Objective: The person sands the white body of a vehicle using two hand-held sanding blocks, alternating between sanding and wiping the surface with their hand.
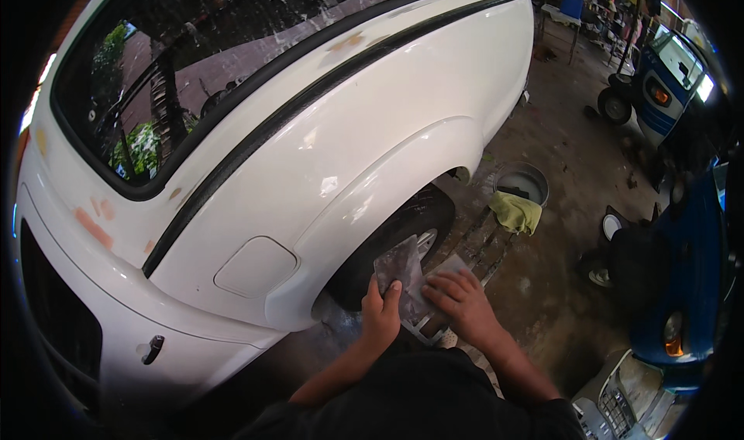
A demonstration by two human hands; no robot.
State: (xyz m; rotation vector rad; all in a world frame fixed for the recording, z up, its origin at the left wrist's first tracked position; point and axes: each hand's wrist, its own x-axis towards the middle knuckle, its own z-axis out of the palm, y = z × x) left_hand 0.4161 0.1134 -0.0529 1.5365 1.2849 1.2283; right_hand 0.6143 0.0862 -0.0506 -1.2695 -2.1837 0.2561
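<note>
At the left of the frame, a white van is being shown side-on, its body [372,122] marked by pinkish patches [94,227] above a black door handle [155,349]. Farther right, a rounded flap [256,266] is being framed by a thin seam, ahead of the dark tyre [430,207] under the wheel arch.

Just below centre, a grey plate [399,265] with a smeared surface is being held tilted in front of the tyre. It is being gripped near its lower left edge by the left hand [381,308], with the thumb laid over the face and the fingers tucked behind. Beside it, a pale flat piece [449,266] is being held by the right hand [465,304], its bent fingers spread across the piece; whether the two are touching cannot be told.

The plate could be tipped or dropped if the one-edged grip were being loosened while pressure was being applied from the right. The van's paint could be smeared if the plate were being swung too far left.

Right of centre, a green cloth [515,211] is being draped over a round basin [542,178]; it could be knocked off if brushed. At the far right, a blue vehicle [690,262] is being partly hidden in shadow.
</note>
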